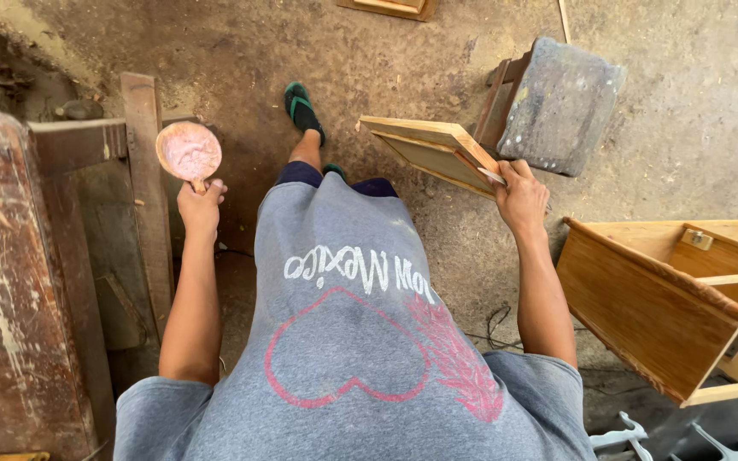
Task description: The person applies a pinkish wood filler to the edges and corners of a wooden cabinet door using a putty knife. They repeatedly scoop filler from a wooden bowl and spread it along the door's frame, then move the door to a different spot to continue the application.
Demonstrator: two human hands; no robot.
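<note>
A: How many hands are up?
B: Two: a left hand (201, 205) and a right hand (522, 198).
A: What else?
B: One round pink-coated wooden paddle (189, 152), one flat pale wooden frame panel (431, 150), one open light-wood cabinet (672, 299), one grey padded stool (557, 102), one green flip-flop (302, 109).
</note>
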